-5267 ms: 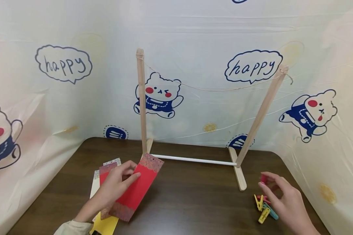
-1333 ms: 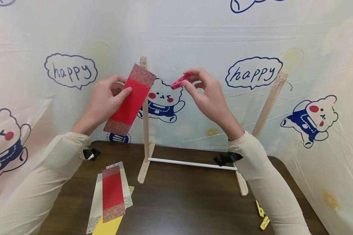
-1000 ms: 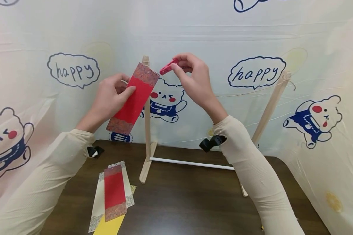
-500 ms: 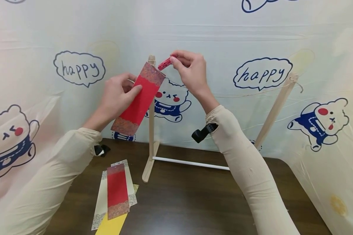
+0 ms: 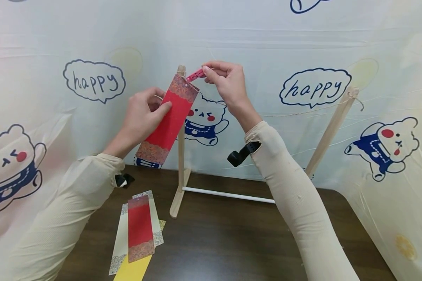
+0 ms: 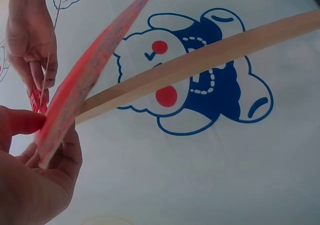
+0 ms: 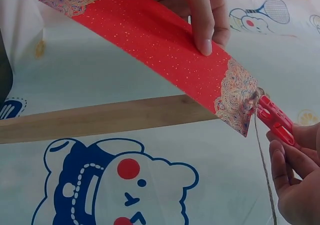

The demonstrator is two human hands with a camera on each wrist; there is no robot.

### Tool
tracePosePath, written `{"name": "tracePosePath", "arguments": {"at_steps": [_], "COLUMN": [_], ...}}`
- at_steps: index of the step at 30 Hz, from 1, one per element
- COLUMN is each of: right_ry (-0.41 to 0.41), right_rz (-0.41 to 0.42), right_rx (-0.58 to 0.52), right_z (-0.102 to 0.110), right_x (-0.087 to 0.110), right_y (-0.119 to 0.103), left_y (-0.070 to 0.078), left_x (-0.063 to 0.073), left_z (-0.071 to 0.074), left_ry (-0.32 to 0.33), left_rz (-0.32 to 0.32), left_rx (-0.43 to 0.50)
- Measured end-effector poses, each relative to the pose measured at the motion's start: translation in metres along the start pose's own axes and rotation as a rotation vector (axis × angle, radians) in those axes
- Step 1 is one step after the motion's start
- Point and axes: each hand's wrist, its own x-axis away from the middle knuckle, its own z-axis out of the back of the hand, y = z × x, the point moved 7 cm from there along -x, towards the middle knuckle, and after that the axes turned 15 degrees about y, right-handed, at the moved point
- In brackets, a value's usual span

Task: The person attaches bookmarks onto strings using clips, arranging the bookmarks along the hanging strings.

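Between the thumb and fingers of my left hand (image 5: 144,111) is a red paper card (image 5: 168,117) with patterned ends, tilted, its top edge up by the string (image 5: 211,100) near the left post. My right hand (image 5: 226,80) pinches a red clothespin (image 7: 275,120) whose tip meets the card's patterned top edge at the string, as the right wrist view shows. Whether the clothespin's tip bites on both card and string I cannot tell. In the left wrist view the card (image 6: 85,70) is seen nearly edge-on, and the right hand (image 6: 32,40) is beyond it.
A wooden frame with a left post (image 5: 181,156), a right post (image 5: 330,132) and a white crossbar (image 5: 228,195) stands on the dark table (image 5: 214,242). Another red card (image 5: 140,226) lies on cream cards (image 5: 118,238) and a yellow card (image 5: 133,269) at the left.
Both hands have risen from the table to the string by the left post, carrying the card and the clothespin. Over the last second the clothespin has come against the card's top edge.
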Motion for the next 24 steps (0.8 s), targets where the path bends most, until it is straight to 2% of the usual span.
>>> {"name": "tracePosePath", "arguments": {"at_steps": [8, 18, 24], "right_ry": [-0.016, -0.017, -0.028], "right_rz": [0.010, 0.066, 0.034], "right_rx": [-0.014, 0.065, 0.004], "right_z": [-0.0012, -0.0033, -0.0030], "right_x": [-0.0013, 0.0002, -0.0003], "right_y": [-0.0017, -0.0065, -0.0034], "left_y": [0.0015, 0.0028, 0.0033], "left_x": [0.0018, 0.0032, 0.0033], "left_z": [0.0019, 0.0046, 0.0060], "left_ry": [0.032, 0.033, 0.034], "left_rz": [-0.005, 0.005, 0.015], "left_rx": [0.011, 0.022, 0.018]}}
